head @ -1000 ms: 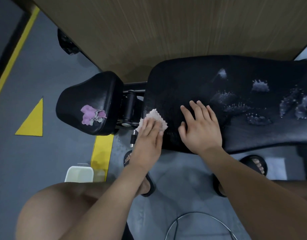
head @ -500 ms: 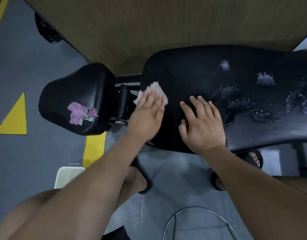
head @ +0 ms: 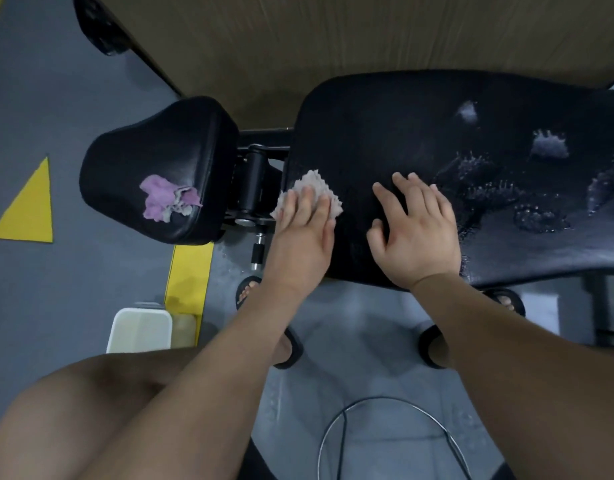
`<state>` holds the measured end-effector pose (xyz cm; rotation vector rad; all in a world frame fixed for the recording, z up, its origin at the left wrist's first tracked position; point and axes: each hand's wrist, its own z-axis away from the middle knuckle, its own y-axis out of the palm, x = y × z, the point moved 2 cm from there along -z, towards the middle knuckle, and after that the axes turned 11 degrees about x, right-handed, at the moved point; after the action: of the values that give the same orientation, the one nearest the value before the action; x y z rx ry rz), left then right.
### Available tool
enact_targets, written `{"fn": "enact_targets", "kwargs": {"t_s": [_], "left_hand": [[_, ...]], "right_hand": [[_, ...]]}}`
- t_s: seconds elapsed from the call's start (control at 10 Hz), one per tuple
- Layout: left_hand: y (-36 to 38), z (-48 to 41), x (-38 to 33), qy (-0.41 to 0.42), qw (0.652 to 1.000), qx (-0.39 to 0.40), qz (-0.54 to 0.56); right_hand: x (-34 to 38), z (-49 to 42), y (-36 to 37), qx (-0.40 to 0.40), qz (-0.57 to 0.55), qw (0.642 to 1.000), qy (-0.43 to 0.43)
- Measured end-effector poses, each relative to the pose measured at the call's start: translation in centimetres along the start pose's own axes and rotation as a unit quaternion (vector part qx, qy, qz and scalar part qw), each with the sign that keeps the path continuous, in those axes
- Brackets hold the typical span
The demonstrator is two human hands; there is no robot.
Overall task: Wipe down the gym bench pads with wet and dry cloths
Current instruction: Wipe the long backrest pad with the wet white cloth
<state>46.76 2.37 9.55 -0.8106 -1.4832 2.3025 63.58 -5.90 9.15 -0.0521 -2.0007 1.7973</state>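
**Fingers [head: 307, 206] flat on a pale cloth at the end of the long pad**

The fingers of the left hand [head: 298, 237] lie straight and close together, pressing a pale cloth [head: 314, 183] onto the long pad [head: 419, 126] at its left end; they clasp nothing. The right hand [head: 416, 233] lies just beside it, palm down on the same pad, its fingers spread and relaxed, empty.

There are two black pads, the long pad and a smaller seat pad [head: 153, 147] to its left. There are also two cloths: the pale one under the left hand and a crumpled purple cloth [head: 161, 197] lying alone on the seat pad. Several patches of water [head: 548, 147] sit on the long pad, right of the right hand.

Between the pads a black metal hinge [head: 255, 181] shows in the gap, just left of the pale cloth. A white bin [head: 139, 329] stands on the grey floor [head: 56, 289] below the seat pad, beside a yellow stripe [head: 189, 271]. Both forearms reach forward from the bottom edge over two dark sandals [head: 291, 348].
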Motion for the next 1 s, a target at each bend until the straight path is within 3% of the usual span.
{"fn": "enact_targets", "kwargs": {"t_s": [0.2, 0.3, 0.4, 0.6, 0.8, 0.9, 1.0], "left_hand": [[0.2, 3.1, 0.0, 0.016, 0.997, -0.007, 0.081], [0.2, 2.3, 0.6, 0.003, 0.999, -0.016, 0.041], [-0.8, 0.9, 1.0, -0.038, 0.996, -0.074, 0.009], [-2.0, 1.3, 1.6, -0.152, 0.976, -0.122, 0.094], [-0.9, 2.0, 1.1, -0.159, 0.952, -0.098, 0.244], [-1.2, 1.1, 0.6, -0.178, 0.960, -0.048, 0.209], [-2.2, -2.2, 2.3, -0.203, 0.949, -0.018, 0.242]], "right_hand": [[0.1, 0.1, 0.0, 0.000, 0.006, 1.000, 0.005], [0.0, 0.0, 0.1, -0.004, 0.007, 1.000, 0.004], [0.0, -0.1, 0.0, -0.003, 0.004, 1.000, 0.004], [0.0, -0.1, 0.1, -0.003, 0.006, 1.000, 0.004], [0.0, -0.1, 0.1, -0.012, 0.007, 1.000, 0.002], [-0.1, 0.0, 0.3, -0.016, 0.009, 1.000, 0.001], [-0.1, -0.1, 0.3, -0.011, 0.008, 1.000, 0.001]]}}
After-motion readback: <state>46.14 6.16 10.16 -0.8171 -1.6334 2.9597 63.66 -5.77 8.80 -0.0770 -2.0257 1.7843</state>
